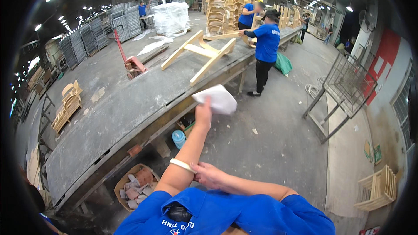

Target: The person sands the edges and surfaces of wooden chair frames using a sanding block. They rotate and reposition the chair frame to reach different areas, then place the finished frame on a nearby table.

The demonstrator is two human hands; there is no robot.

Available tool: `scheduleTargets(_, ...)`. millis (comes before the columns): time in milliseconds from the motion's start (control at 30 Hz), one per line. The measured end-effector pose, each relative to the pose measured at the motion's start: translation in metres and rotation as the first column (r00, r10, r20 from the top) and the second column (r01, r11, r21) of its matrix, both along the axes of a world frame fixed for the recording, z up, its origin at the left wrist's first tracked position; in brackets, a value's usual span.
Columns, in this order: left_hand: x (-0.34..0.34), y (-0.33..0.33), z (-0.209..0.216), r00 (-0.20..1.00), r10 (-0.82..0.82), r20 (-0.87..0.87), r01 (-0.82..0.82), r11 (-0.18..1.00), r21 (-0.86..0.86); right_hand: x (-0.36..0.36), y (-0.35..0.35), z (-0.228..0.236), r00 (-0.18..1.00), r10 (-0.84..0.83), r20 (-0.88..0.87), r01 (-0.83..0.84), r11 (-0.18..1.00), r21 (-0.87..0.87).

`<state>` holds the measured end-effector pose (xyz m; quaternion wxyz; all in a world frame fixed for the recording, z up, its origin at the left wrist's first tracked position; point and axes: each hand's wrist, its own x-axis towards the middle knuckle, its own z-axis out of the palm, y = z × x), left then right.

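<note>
Stretched out over the walkway, my left hand [203, 114] is closed on a white sheet [218, 99], paper or cloth. A narrow cream-coloured band [183, 165] lies across my left forearm. I cannot tell if it goes all the way round. My right hand [210, 176] is drawn in near my chest, its fingers closed at the band's right end. Beyond the sheet, a pale wooden chair frame [203, 51] rests on the long grey workbench [126, 109], apart from both hands.
A cardboard box [119, 188] of scraps and a blue container [178, 138] sit below the bench. A co-worker in blue [266, 45] stands farther along it. To the right are a metal cage stand [347, 82] and stacked wooden frames [378, 188]. A red pallet jack [130, 65] stands beyond the bench.
</note>
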<state>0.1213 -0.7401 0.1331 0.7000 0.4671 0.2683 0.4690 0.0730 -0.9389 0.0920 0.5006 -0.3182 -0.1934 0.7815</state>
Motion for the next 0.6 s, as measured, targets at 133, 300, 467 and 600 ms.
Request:
scheduleTargets(133, 0.018, 0.069, 0.039, 0.83, 0.062, 0.554, 0.193, 0.901, -0.39, 0.045, 0.082, -0.017, 0.993, 0.077, 0.085, -0.093, 0.975, 0.204)
scheduleTargets(300, 0.087, 0.139, 0.05, 0.727, -0.13, 0.675, 0.462, 0.819, -0.34, 0.095, 0.187, -0.017, 0.95, 0.101, 0.296, -0.168, 0.964, 0.208)
scheduleTargets(467, 0.156, 0.23, 0.024, 0.98, -0.142, 0.136, 0.14, 0.99, 0.026, 0.132, 0.265, -0.011, 0.921, -0.08, 0.381, 0.064, 0.996, 0.055)
scheduleTargets(600, 0.174, 0.27, -0.009, 0.921, -0.386, 0.053, 0.388, 0.921, -0.028, 0.195, 0.304, -0.028, 0.893, 0.034, 0.449, -0.197, 0.926, 0.322)
